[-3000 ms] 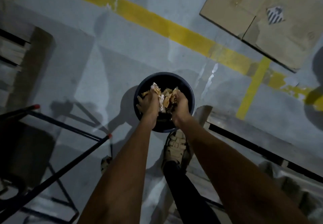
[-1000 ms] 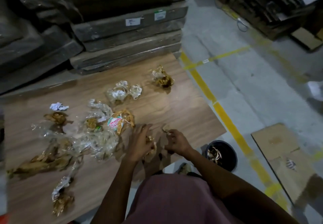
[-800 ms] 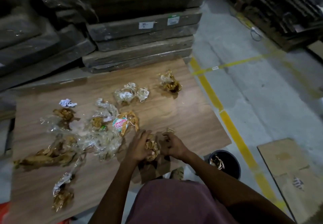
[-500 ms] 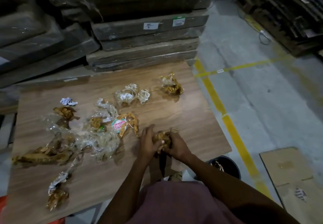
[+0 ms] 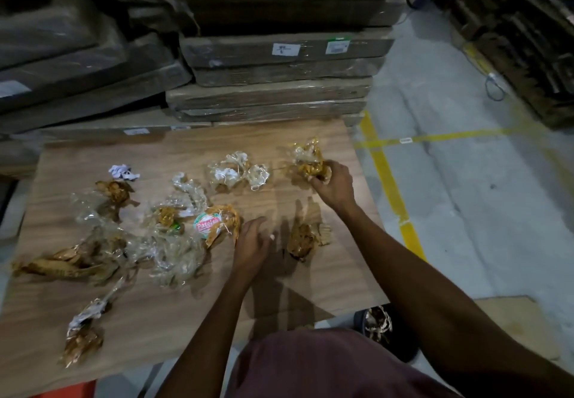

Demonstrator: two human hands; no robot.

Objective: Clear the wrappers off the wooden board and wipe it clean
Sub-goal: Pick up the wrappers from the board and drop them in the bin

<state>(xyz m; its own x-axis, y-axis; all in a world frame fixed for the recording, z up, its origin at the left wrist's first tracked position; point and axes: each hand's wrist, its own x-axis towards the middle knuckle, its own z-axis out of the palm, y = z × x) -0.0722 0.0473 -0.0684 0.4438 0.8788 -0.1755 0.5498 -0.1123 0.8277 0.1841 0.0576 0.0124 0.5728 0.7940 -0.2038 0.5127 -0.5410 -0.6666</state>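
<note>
Head view: right hand (image 5: 334,184) fingers closed on gold wrapper (image 5: 309,161) at far right of wooden board (image 5: 326,285). Left hand (image 5: 253,239) fingers loosely spread beside labelled wrapper (image 5: 217,225). Risk: crumpled film springing open, slipping loose, scattering crumbs short of bin (image 5: 400,351).

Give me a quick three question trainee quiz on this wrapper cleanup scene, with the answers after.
1. True or false: the board is already clear of wrappers.
2. Which hand grips the golden wrapper at the far right of the board?
3. Where is the bin: A on the board, B on the floor by the board's near right corner, C on the stacked boxes?

Key: 1 false. 2 the right hand. 3 B.
</note>
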